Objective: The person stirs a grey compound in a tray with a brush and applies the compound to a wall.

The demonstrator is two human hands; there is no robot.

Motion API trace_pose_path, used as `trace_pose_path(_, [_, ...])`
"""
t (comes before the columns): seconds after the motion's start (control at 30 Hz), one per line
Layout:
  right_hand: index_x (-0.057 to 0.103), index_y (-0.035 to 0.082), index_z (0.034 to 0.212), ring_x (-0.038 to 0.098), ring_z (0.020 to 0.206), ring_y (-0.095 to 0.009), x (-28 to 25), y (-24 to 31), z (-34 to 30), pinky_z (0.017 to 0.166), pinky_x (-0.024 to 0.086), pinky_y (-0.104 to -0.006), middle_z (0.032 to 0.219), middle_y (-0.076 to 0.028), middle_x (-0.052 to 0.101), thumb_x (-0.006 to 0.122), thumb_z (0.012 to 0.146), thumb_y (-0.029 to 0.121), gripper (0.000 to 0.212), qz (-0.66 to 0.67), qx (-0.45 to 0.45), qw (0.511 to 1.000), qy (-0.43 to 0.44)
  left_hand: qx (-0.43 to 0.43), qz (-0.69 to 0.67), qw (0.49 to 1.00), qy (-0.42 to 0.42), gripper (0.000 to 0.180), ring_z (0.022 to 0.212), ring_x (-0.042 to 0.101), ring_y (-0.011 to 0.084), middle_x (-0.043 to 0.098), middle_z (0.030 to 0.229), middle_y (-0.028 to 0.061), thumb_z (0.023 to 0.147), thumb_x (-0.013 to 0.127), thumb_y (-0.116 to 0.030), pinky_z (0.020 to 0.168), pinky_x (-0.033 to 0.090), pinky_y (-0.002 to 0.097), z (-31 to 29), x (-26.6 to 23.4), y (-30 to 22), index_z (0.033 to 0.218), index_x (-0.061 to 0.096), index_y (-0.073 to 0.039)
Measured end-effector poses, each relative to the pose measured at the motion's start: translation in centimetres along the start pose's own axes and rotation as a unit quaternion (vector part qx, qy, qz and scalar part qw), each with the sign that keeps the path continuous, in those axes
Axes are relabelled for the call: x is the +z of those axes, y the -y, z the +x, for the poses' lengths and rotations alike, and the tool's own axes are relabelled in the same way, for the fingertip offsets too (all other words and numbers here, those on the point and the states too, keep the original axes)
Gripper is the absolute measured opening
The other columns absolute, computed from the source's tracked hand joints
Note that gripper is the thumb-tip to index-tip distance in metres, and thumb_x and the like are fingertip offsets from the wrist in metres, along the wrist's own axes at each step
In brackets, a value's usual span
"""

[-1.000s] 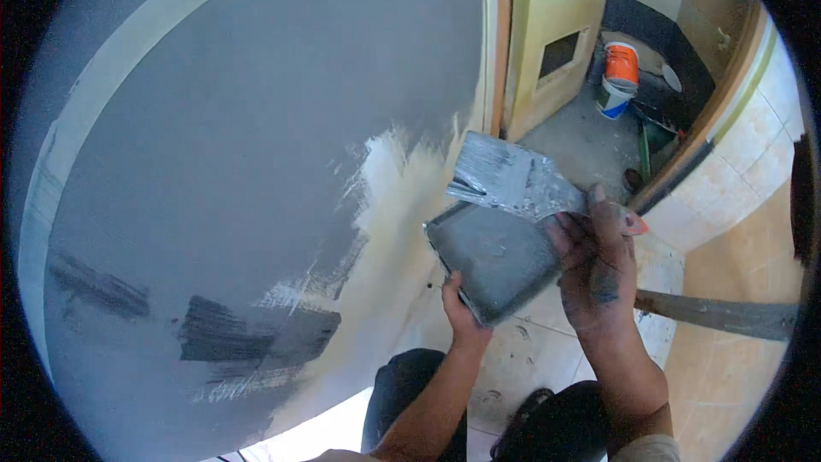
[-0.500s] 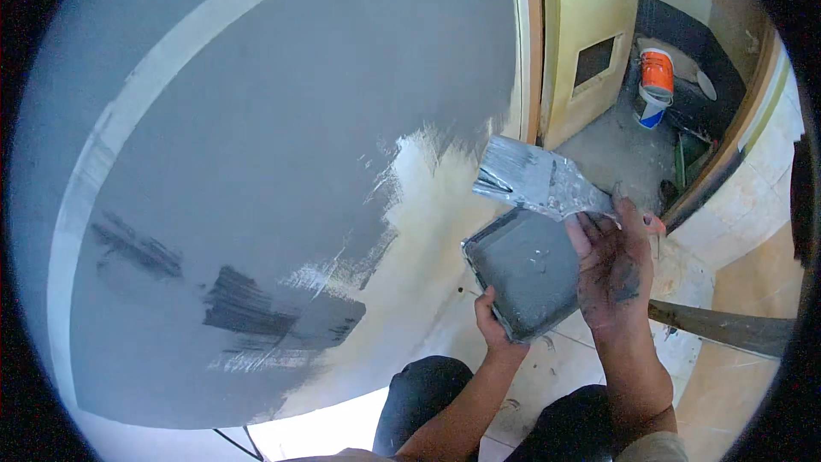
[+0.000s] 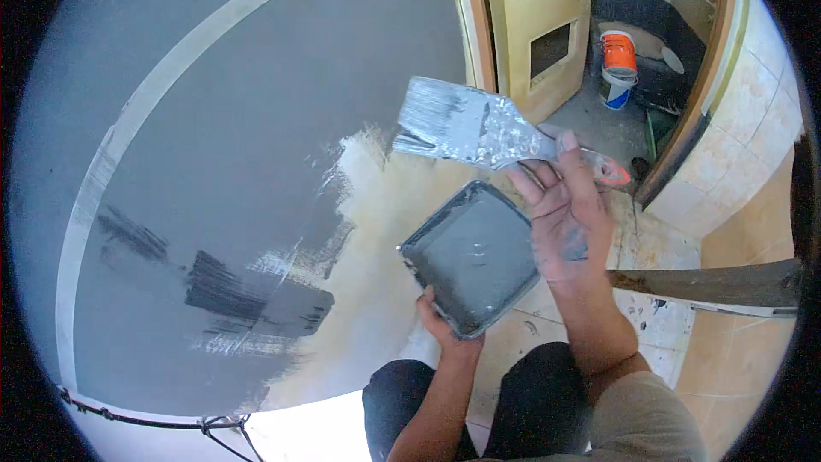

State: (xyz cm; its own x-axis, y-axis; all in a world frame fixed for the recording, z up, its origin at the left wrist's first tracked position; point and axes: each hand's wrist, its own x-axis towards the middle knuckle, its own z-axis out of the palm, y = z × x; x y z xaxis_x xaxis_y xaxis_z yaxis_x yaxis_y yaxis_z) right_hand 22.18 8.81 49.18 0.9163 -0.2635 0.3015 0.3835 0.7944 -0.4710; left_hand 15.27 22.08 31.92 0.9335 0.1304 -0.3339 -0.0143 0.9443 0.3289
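Your right hand [image 3: 571,227], palm up, grips the handle of the wide paintbrush [image 3: 492,130] between thumb and fingers; the brush reaches out toward its eleven o'clock and sits roughly at twelve o'clock from your left hand [image 3: 450,323]. Its long axis runs from the red-orange handle end, toward four o'clock, to the paint-coated bristles, pointing between nine and ten, in front of the grey-painted wall [image 3: 239,120]. Your left hand is closed on the paint tray [image 3: 434,217] at its seven o'clock edge, thumb over the rim, below the brush.
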Motion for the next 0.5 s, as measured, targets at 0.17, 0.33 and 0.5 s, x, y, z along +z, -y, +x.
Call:
trace_pose_path(0.17, [0.062, 0.003, 0.119, 0.069, 0.11, -0.028, 0.9, 0.0, -0.1, 0.09, 0.061, -0.0475, 0.121, -0.016, 0.067, 0.057, 0.103, 0.011, 0.019, -0.015, -0.044, 0.999, 0.017, 0.012, 0.014, 1.0, -0.004, 0.06, 0.116, 0.06, 0.0302, 0.063, 0.125, 0.0105, 0.09, 0.053, -0.05, 0.1, 0.048, 0.0461, -1.5, 0.5, -1.1, 0.131, 0.056, -0.007])
trace_pose_path(0.33, [0.063, -0.001, 0.117, 0.071, 0.097, -0.026, 1.7, 2.1, -0.6, 0.082, 0.064, -0.046, 0.112, -0.017, 0.069, 0.064, 0.097, 0.004, 0.021, -0.064, -0.03, 0.997, 0.028, 0.02, 0.049, 0.999, 0.004, 0.06, 0.115, 0.062, 0.031, 0.063, 0.125, 0.0116, 0.09, 0.053, -0.05, 0.099, 0.05, 0.0473, -2.6, 0.4, -2.5, 0.132, 0.056, -0.006])
trace_pose_path(0.5, [0.065, -0.005, 0.112, 0.071, 0.091, -0.023, 1.5, 4.1, -1.3, 0.073, 0.066, -0.0384, 0.108, -0.017, 0.069, 0.071, 0.092, 0.006, 0.024, -0.152, -0.005, 0.988, 0.036, -0.046, 0.075, 0.996, -0.007, 0.059, 0.111, 0.064, 0.032, 0.064, 0.125, 0.013, 0.091, 0.052, -0.049, 0.099, 0.051, 0.0488, -2.9, -1.1, -3.5, 0.132, 0.057, -0.007])
